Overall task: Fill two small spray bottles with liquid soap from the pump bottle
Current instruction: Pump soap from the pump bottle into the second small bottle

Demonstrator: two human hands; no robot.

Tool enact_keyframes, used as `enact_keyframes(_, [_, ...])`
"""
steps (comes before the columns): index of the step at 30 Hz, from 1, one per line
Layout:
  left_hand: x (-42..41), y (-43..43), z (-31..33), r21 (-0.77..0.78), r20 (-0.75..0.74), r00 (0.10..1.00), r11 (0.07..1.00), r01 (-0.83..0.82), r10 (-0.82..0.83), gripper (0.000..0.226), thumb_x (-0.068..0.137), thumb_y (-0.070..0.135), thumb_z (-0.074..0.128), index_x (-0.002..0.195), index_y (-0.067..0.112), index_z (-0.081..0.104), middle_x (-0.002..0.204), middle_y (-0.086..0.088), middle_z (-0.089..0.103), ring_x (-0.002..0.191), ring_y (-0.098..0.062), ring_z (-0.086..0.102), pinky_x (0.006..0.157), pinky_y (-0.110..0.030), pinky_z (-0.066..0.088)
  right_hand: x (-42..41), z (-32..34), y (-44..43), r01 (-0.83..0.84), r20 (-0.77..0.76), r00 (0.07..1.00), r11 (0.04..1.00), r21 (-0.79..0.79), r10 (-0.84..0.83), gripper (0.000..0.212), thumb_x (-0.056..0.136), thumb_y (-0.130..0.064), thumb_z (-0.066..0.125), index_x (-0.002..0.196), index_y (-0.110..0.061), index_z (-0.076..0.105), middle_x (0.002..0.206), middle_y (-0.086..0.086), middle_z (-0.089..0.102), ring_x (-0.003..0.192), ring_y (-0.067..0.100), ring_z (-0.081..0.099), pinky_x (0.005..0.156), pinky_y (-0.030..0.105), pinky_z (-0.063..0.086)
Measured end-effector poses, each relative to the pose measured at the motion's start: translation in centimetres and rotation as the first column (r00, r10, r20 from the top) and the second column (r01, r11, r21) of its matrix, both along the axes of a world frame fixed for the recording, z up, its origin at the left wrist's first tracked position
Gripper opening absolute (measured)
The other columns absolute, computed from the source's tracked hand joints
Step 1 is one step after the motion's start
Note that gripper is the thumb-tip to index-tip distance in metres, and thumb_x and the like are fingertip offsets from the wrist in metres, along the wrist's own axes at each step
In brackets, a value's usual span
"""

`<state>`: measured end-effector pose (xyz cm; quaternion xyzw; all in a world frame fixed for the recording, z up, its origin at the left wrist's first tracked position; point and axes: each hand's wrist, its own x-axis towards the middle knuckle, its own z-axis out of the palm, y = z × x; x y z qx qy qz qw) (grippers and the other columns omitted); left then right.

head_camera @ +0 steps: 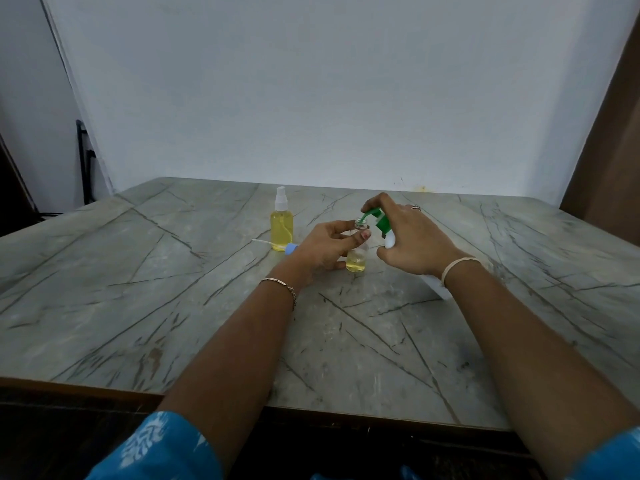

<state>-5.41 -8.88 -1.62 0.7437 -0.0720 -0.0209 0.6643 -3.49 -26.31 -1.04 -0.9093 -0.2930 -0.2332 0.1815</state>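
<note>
Currently, on the marble table (173, 306), the right hand (412, 240) grips the tilted pump bottle (389, 239), nozzle over the open spray bottle (356, 259) held by the left hand (323, 245); filling continues, requiring steady pump strokes.

A veined grey stone table (173, 306) meets a plain white wall (311, 81).

Capped spray bottle (282, 226) full; open bottle (356, 252) part-filled under pump nozzle (370, 214).

Bare table (145, 289) lies open left and front; 1 capped spray bottle (282, 225) stands behind the left hand (323, 249).
</note>
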Motion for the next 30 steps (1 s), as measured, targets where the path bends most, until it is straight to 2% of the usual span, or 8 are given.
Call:
enact_keyframes(3, [0.11, 0.11, -0.11, -0.009, -0.003, 1.0, 1.0, -0.007, 0.007, 0.047, 0.088, 0.028, 0.068, 0.13, 0.014, 0.054, 0.095, 0.003, 0.068, 0.083, -0.008, 0.065, 0.076, -0.028, 0.056, -0.04, -0.15, -0.05, 0.016, 0.003, 1.0, 0.999, -0.045, -0.016, 0.078, 0.069, -0.023, 0.063, 0.136, -0.042, 0.028, 0.106, 0.006, 0.063, 0.082, 0.024, 0.055, 0.077, 0.044, 0.054])
enact_keyframes(6, [0.08, 0.08, -0.03, 0.004, -0.004, 1.0, 1.0, -0.008, 0.008, 0.047, 0.088, 0.029, 0.067, 0.131, 0.015, 0.054, 0.095, 0.004, 0.067, 0.083, -0.007, 0.064, 0.076, -0.026, 0.056, -0.14, -0.13, -0.13, 0.032, 0.006, 0.999, 0.997, -0.075, -0.032, 0.093, 0.067, -0.03, 0.056, 0.146, -0.053, 0.014, 0.098, 0.007, 0.063, 0.074, 0.021, 0.052, 0.072, 0.04, 0.054])
enact_keyframes(11, [0.0, 0.19, 0.01, 0.003, -0.01, 1.0, 1.0, -0.015, 0.015, 0.049, 0.087, 0.029, 0.068, 0.132, 0.015, 0.053, 0.101, 0.0, 0.067, 0.083, -0.007, 0.064, 0.068, -0.022, 0.057, -0.15, 0.01, -0.05, 0.014, -0.011, 1.0, 0.999, -0.049, -0.015, 0.077, 0.069, -0.021, 0.064, 0.135, -0.041, 0.029, 0.109, 0.005, 0.064, 0.084, 0.023, 0.056, 0.078, 0.045, 0.055])
enact_keyframes(17, [-0.08, 0.1, 0.1, 0.004, -0.017, 1.0, 1.0, -0.005, 0.005, 0.05, 0.087, 0.028, 0.068, 0.133, 0.015, 0.052, 0.1, 0.002, 0.066, 0.085, -0.005, 0.063, 0.074, -0.025, 0.057, 0.12, -0.06, 0.16, 0.007, 0.011, 1.0, 1.0, -0.02, -0.007, 0.069, 0.07, -0.015, 0.069, 0.13, -0.029, 0.037, 0.118, 0.004, 0.061, 0.09, 0.025, 0.055, 0.08, 0.041, 0.052])
enact_keyframes(22, [-0.09, 0.16, -0.01, 0.004, -0.007, 1.0, 1.0, 0.01, -0.01, 0.05, 0.087, 0.028, 0.068, 0.133, 0.015, 0.052, 0.11, -0.005, 0.067, 0.088, -0.008, 0.065, 0.077, -0.026, 0.057, 0.33, -0.1, 0.19, 0.01, 0.024, 1.0, 1.0, -0.019, -0.009, 0.067, 0.07, -0.015, 0.068, 0.128, -0.03, 0.038, 0.114, 0.004, 0.063, 0.089, 0.026, 0.056, 0.08, 0.042, 0.052])
enact_keyframes(26, [-0.03, 0.17, -0.08, 0.011, 0.002, 1.0, 1.0, 0.012, -0.012, 0.048, 0.088, 0.028, 0.068, 0.131, 0.016, 0.053, 0.11, -0.005, 0.068, 0.089, -0.009, 0.065, 0.08, -0.029, 0.057, 0.39, -0.12, 0.15, 0.007, 0.033, 0.999, 1.0, -0.026, -0.006, 0.065, 0.069, -0.019, 0.064, 0.124, -0.038, 0.034, 0.105, 0.004, 0.064, 0.085, 0.027, 0.056, 0.079, 0.047, 0.053])
enact_keyframes(30, [0.18, 0.32, -0.21, 0.018, 0.006, 1.0, 1.0, 0.009, -0.01, 0.048, 0.088, 0.031, 0.068, 0.132, 0.016, 0.054, 0.113, -0.005, 0.068, 0.092, -0.01, 0.065, 0.079, -0.029, 0.057, 0.22, -0.15, -0.04, 0.006, 0.008, 1.0, 0.999, -0.049, -0.006, 0.079, 0.068, -0.024, 0.061, 0.135, -0.047, 0.027, 0.101, 0.003, 0.064, 0.081, 0.022, 0.054, 0.076, 0.045, 0.054])
